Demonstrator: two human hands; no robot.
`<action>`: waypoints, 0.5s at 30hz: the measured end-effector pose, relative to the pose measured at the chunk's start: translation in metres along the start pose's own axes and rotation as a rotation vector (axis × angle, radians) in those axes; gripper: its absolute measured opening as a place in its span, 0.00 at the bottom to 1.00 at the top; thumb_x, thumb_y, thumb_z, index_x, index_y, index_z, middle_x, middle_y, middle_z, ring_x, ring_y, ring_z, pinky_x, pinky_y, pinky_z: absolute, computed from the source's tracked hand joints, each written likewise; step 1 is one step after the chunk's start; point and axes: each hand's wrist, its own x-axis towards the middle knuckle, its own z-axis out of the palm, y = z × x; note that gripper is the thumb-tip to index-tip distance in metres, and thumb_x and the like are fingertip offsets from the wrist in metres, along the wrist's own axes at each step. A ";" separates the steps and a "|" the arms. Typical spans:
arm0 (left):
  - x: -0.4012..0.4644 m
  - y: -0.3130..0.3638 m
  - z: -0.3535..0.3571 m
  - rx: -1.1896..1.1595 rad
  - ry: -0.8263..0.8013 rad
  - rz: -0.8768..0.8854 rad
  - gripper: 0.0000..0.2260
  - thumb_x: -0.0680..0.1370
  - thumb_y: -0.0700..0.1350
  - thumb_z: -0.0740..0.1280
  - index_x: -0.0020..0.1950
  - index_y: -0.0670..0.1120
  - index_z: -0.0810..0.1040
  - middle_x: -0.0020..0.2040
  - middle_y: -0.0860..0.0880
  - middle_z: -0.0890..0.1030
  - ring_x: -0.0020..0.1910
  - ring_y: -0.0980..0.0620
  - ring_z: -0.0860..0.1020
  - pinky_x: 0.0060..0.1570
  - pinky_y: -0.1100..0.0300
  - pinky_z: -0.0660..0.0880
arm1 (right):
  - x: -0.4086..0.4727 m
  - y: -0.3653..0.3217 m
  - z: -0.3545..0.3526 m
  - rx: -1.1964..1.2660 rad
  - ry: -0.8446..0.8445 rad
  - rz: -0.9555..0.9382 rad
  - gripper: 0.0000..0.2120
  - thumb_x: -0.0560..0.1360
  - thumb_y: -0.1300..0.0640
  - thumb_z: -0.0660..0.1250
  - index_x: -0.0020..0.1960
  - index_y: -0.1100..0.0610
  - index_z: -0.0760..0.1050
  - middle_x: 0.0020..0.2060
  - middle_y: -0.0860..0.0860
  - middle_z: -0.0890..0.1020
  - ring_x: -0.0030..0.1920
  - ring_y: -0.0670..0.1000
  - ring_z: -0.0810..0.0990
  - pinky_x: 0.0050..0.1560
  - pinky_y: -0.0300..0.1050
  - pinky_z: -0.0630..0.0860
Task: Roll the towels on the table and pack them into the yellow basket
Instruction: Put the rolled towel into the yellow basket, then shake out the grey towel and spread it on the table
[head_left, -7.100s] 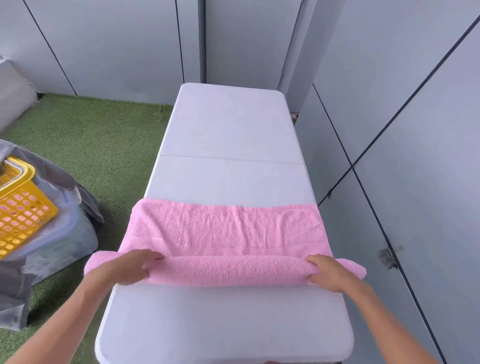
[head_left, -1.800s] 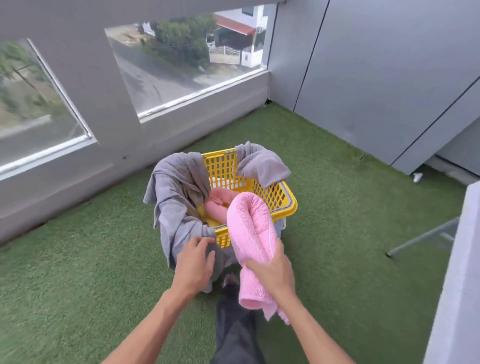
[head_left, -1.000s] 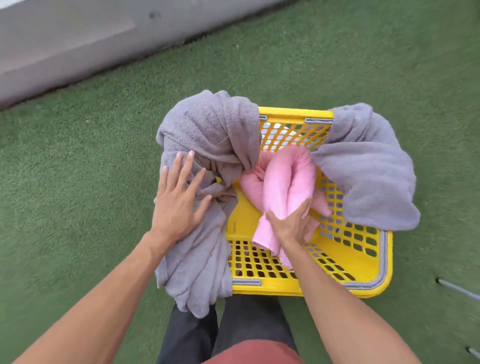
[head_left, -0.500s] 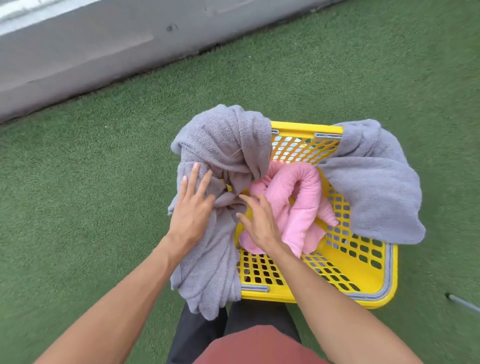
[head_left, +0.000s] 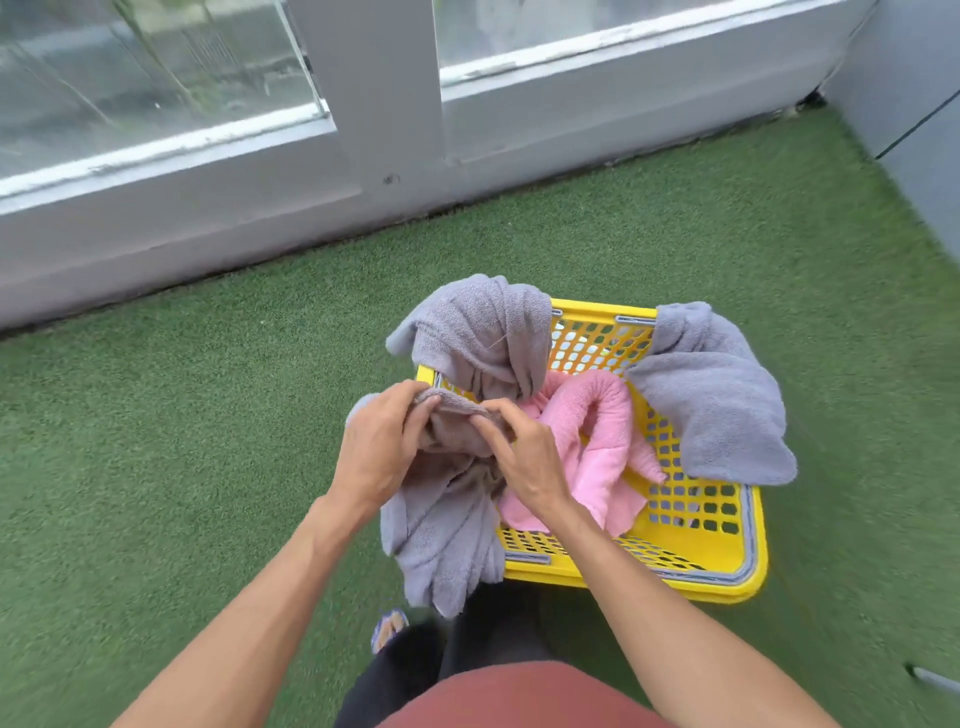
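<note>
Left fingers (head_left: 415, 410): curling over and pinching the top fold of the grey towel (head_left: 441, 530), thumb side tucked under the cloth.
Right fingers (head_left: 493, 421): bending and pinching the same fold, fingertips nearly meeting the left ones.
Left hand (head_left: 379, 447): gripping at the basket's 9 o'clock rim, forearm running down toward 7 o'clock.
Right hand (head_left: 524, 457): holding just beside the left, forearm running down toward 5 o'clock.
Grey towel: hanging limp over the rim at 9 o'clock, long axis dropping toward 6 o'clock, terry cloth gathering in loose vertical folds, lower end touching the grass.
Pink towel (head_left: 592, 441): lying inside the basket, soft looped terry, rolled and bending into an arch, long axis running roughly 12 to 6 o'clock, loose ends pointing toward 6 o'clock.
Second grey towel (head_left: 488, 332): draping bunched over the 11 o'clock corner.
Third grey towel (head_left: 717, 395): slumping over the 3 o'clock rim, thick and fluffy.
Yellow basket (head_left: 727, 571): sitting on the grass, rectangular hard plastic, perforated walls and floor, grey trim along the rim.
Artificial grass (head_left: 182, 441): spreading short and green all around.
Window wall (head_left: 260, 208): standing grey at 12 o'clock, glass above a white sill.
</note>
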 end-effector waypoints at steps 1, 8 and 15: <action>-0.004 0.005 -0.007 -0.014 0.013 0.018 0.10 0.81 0.53 0.60 0.54 0.49 0.77 0.48 0.52 0.82 0.46 0.50 0.79 0.47 0.53 0.74 | -0.008 -0.009 -0.004 -0.006 0.030 -0.007 0.07 0.77 0.47 0.65 0.52 0.48 0.77 0.39 0.42 0.81 0.42 0.43 0.79 0.45 0.42 0.74; -0.047 0.044 -0.056 -0.158 0.071 0.221 0.10 0.80 0.56 0.61 0.54 0.53 0.77 0.46 0.55 0.82 0.44 0.52 0.80 0.45 0.52 0.76 | -0.082 -0.079 -0.028 -0.035 0.300 -0.079 0.06 0.77 0.48 0.65 0.50 0.48 0.79 0.37 0.36 0.80 0.40 0.37 0.78 0.45 0.36 0.73; -0.128 0.105 -0.108 -0.311 0.058 0.545 0.07 0.80 0.52 0.62 0.51 0.51 0.77 0.42 0.57 0.80 0.42 0.59 0.77 0.46 0.58 0.73 | -0.210 -0.154 -0.055 -0.080 0.605 -0.168 0.08 0.78 0.51 0.66 0.48 0.54 0.81 0.29 0.39 0.77 0.31 0.38 0.72 0.37 0.33 0.67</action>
